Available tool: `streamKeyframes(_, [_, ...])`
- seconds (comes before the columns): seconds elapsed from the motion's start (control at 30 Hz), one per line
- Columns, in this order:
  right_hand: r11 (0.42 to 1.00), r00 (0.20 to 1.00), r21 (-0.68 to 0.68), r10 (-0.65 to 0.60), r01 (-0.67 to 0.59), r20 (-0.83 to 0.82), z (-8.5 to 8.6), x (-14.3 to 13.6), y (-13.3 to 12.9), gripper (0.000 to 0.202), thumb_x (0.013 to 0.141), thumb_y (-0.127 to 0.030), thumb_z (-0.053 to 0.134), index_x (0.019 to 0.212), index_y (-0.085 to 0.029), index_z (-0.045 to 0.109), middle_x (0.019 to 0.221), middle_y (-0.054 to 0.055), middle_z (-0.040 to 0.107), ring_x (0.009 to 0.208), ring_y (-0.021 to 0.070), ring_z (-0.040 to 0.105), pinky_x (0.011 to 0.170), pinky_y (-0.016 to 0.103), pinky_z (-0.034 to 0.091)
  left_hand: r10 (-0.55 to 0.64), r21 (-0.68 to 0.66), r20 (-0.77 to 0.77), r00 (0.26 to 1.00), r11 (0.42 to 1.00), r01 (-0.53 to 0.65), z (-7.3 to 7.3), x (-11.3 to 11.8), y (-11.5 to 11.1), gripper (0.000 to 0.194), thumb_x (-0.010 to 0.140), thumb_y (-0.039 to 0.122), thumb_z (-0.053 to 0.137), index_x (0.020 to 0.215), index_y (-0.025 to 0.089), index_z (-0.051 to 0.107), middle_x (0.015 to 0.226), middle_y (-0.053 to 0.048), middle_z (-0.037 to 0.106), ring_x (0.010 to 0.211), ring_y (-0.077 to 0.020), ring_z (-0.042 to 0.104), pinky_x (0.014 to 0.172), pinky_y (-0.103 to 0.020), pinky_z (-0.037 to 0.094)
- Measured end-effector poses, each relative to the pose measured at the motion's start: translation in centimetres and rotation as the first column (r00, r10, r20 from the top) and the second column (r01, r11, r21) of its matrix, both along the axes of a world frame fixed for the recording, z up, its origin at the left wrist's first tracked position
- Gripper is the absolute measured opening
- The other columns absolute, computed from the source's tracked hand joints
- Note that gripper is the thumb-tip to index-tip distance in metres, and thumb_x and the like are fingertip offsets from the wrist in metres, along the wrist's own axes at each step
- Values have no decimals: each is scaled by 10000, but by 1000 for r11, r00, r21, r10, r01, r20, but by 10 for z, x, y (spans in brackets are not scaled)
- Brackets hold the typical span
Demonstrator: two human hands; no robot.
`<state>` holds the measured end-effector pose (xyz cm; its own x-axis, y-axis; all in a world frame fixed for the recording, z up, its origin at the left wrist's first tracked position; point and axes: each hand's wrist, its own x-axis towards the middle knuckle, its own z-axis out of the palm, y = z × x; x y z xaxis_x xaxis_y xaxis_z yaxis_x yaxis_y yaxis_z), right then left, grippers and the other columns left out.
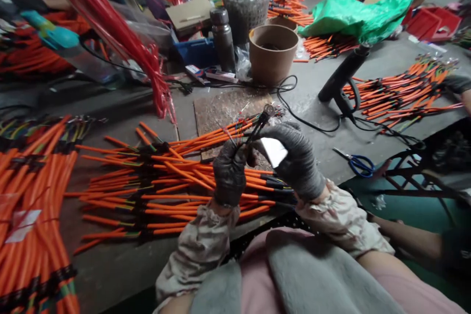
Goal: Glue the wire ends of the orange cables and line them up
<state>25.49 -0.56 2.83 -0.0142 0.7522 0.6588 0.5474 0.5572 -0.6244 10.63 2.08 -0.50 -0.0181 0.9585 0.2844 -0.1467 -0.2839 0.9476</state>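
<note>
Dark grey work gloves cover both hands, held close together above the orange cables. My left hand [230,171] is closed, its fingertips pinching thin black wires [257,125] that rise between the hands to a dark, round end. My right hand [298,157] curls in from the other side, with its fingers at the same wires. A bright white piece [274,151], like paper or a label, shows against its palm. Below both hands lie many orange cables [176,196] with black-wrapped sections, spread across the table. The fingertips partly hide where the wires are gripped.
A black heat gun [342,81] stands on the right, its cord crossing the table. Blue-handled scissors [358,163] lie near the right edge. Behind are a brown pot [274,51], a dark bottle [222,39] and red wires [121,34]. A co-worker's arm [408,238] reaches in at right.
</note>
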Motion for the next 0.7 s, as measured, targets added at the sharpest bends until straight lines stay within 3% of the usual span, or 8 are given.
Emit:
streamKeyframes(0.13, [1000, 997, 18, 23, -25, 74, -6, -8, 0, 133, 898, -206, 636, 1013, -209, 702, 932, 56, 776, 867, 243, 730, 876, 409, 498, 223, 72, -99, 970, 974, -217, -9, 3, -12, 412, 962, 541, 678, 755, 186, 707, 660, 2, 662, 591, -128, 613, 594, -237, 534])
streamKeyframes(0.23, [999, 995, 39, 11, -16, 103, -9, -9, -1, 168, 912, -231, 605, 1059, -209, 683, 997, 73, 777, 917, 255, 724, 887, 415, 485, 221, 36, -102, 970, 975, -218, -17, 2, -17, 422, 939, 587, 689, 793, 192, 726, 718, -7, 697, 657, -148, 656, 651, -263, 570])
streamKeyframes(0.33, [998, 996, 22, 58, -59, 69, -12, -9, -5, 149, 926, -291, 622, 1040, -224, 690, 972, 61, 767, 931, 259, 720, 929, 432, 488, 214, -97, 19, 977, 973, -211, -22, 0, -18, 446, 882, 638, 744, 834, 196, 708, 765, -15, 695, 699, -156, 671, 674, -279, 593])
streamKeyframes(0.4, [998, 997, 4, 70, -70, -21, -17, -11, -9, 121, 927, -321, 673, 1014, -245, 706, 943, 43, 761, 916, 256, 716, 944, 442, 505, 212, -184, 137, 968, 965, -185, -20, -7, -17, 443, 881, 646, 747, 856, 208, 682, 794, -18, 673, 714, -152, 664, 694, -295, 609])
streamKeyframes(0.47, [996, 985, -42, 71, -78, -159, -23, -13, -13, 130, 932, -343, 714, 1034, -264, 727, 957, 37, 763, 906, 253, 712, 943, 448, 532, 155, -184, 212, 965, 976, -116, -15, -19, -19, 431, 896, 642, 732, 823, 222, 667, 748, -8, 620, 717, -153, 646, 725, -318, 621])
streamKeyframes(0.57, [961, 918, -190, 115, -199, -379, -23, -18, -18, 174, 951, -400, 743, 1058, -264, 753, 1006, 44, 766, 928, 245, 715, 918, 427, 574, 31, -37, 50, 998, 999, -30, -7, -49, -32, 326, 830, 530, 844, 769, 228, 740, 690, -6, 623, 759, -172, 669, 778, -323, 626])
streamKeyframes(0.63, [908, 847, -275, 141, -317, -513, -19, -22, -20, 251, 971, -491, 723, 1062, -261, 764, 1038, 46, 764, 954, 235, 717, 909, 409, 593, 87, -1, -88, 992, 996, -87, -3, -71, -46, 179, 853, 418, 845, 938, 261, 828, 740, 0, 695, 699, -149, 670, 687, -272, 608])
streamKeyframes(0.7, [846, 762, -330, 131, -420, -634, -18, -27, -21, 372, 982, -610, 668, 1095, -268, 761, 1015, 42, 755, 903, 216, 710, 842, 383, 609, 115, -36, -162, 980, 992, -123, 0, -89, -61, 242, 931, 368, 763, 1157, 302, 822, 828, -1, 755, 614, -122, 650, 579, -240, 576])
